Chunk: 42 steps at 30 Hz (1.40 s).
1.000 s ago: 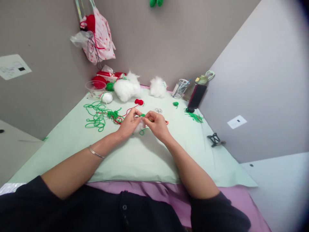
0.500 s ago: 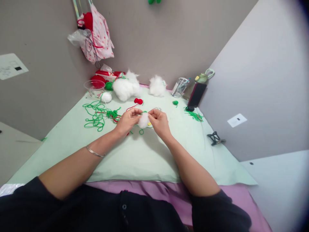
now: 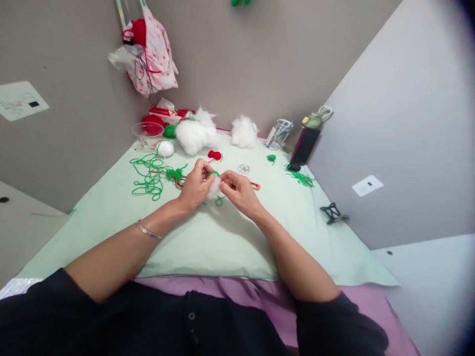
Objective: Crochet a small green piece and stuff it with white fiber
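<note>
My left hand (image 3: pixel 193 188) is closed, thumb and fingers pinching a small green crocheted piece (image 3: pixel 214 173) above the table's middle. A tuft of white fluffy stuffing (image 3: pixel 214 189) bulges from this piece toward me. From the other side my right hand (image 3: pixel 240 192) has its fingers bent together at the tuft's right edge, pinching the fluff. Fingers hide most of the green piece. Beneath the hands a green yarn loop (image 3: pixel 219 201) lies on the cloth. An orange stitch marker or pin (image 3: pixel 255 186) rests just right of my right hand.
Tangled green yarn (image 3: pixel 148 180) spreads on the left. Behind are large stuffing heaps (image 3: pixel 195 136), a white yarn ball (image 3: pixel 165 149), a red crocheted piece (image 3: pixel 214 155) and a clear round case (image 3: pixel 244 169). A pen cup (image 3: pixel 279 134), phone (image 3: pixel 305 146) and black claw clip (image 3: pixel 333 213) stand or lie right.
Both hands have shifted slightly left with the green piece and its stuffing. My right hand's fingers moved from the piece's top down to the fluff's side; the clear case and orange pin now show.
</note>
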Tool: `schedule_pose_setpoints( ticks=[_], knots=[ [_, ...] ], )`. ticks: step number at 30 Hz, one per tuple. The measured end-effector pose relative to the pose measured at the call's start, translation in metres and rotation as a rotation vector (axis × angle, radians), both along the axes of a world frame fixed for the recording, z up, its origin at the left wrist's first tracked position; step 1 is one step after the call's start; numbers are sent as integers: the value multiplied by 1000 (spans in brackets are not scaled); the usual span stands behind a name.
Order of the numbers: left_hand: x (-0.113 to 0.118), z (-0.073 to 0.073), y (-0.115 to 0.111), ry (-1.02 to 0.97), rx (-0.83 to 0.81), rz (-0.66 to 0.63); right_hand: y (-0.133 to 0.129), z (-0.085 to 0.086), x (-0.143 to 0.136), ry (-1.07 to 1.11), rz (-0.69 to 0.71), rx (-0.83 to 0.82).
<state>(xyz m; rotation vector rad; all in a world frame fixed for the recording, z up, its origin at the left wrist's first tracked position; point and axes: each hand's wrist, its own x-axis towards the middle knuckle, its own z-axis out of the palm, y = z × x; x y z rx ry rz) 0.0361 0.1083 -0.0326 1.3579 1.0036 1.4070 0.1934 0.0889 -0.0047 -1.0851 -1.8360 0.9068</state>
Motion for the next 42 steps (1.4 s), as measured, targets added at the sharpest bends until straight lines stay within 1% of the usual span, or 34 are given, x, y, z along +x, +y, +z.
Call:
schedule_pose_setpoints(
  ticks=[2,7,11,13,15,20,22,23,25,30,33,35,38,40,42],
  knots=[
    [0,0,1,1,0,-22,2,-1,1,-36,-11,33],
    [1,8,-4,-18,-5,-112,8,-7,1,-32,-183,65],
    [0,12,-8,-17,-35,-202,9,-9,3,-24,-249,79],
    [0,11,-7,-14,-54,-223,9,-8,5,-31,-228,76],
    [-1,9,-4,-10,-62,-210,9,-5,7,-43,-176,68],
    [-3,4,1,17,-45,-96,0,4,6,-70,7,38],
    [-3,3,2,31,-34,-43,-3,6,3,-77,57,39],
    [-3,3,2,36,-31,-27,-3,6,2,-76,61,42],
    [-2,2,2,40,-35,-24,-2,5,1,-73,29,51],
    [2,4,-2,1,-49,-104,6,-2,4,-165,-161,112],
    [2,7,-6,-23,-57,-156,8,-3,6,-210,-236,138],
    [1,9,-8,-29,-63,-178,7,-3,6,-219,-260,161],
    [-1,11,-7,-30,-62,-179,5,-1,8,-233,-238,194],
    [-1,10,-5,-32,-54,-158,2,1,9,-225,-176,194],
    [-2,9,-3,-39,-40,-119,-1,3,8,-203,-80,167]
  ],
)
